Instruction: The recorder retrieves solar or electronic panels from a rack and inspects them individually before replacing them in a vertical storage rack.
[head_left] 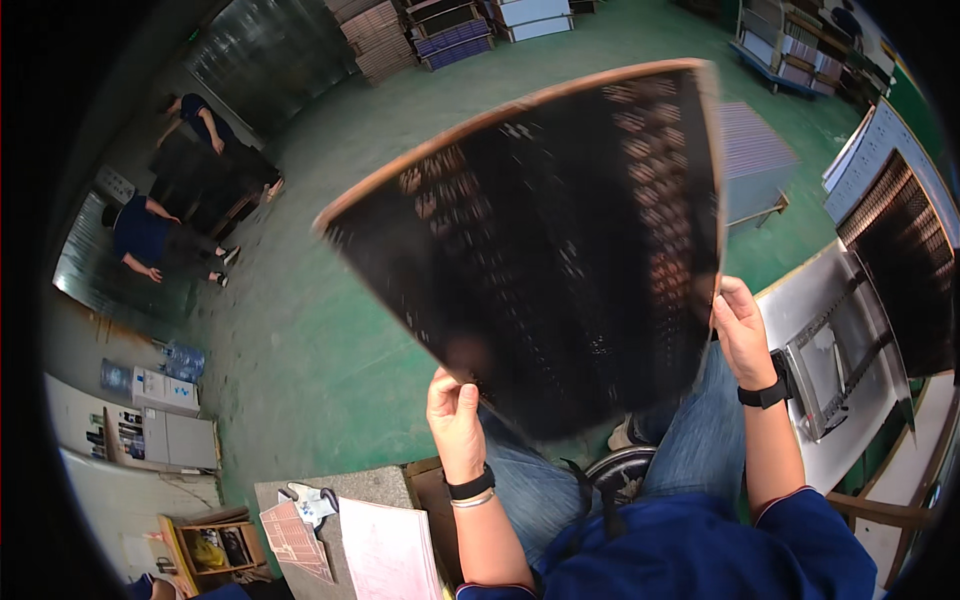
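Note:
A large black circuit board panel (560, 250) with copper-coloured edges and rows of small copper marks is held up in front of me, tilted and slightly blurred. My left hand (457, 425) grips its lower left edge, thumb toward me. At the lower right edge, my right hand (740, 325) pinches the panel between thumb and fingers. The panel's bottom edge hangs above my knees. Just right of my right wrist is a pale metal work surface (790, 300) carrying a rectangular metal frame (825, 370). Beyond it leans another dark panel (905, 260) with copper marks.
A grey bench top (370, 485) at lower left holds paper sheets (390, 550) and a copper-coloured board piece (297, 540). A stack of sheets (755, 160) stands behind the panel. Two people (140, 235) are at the far left. Stacked boards (375, 40) line the back.

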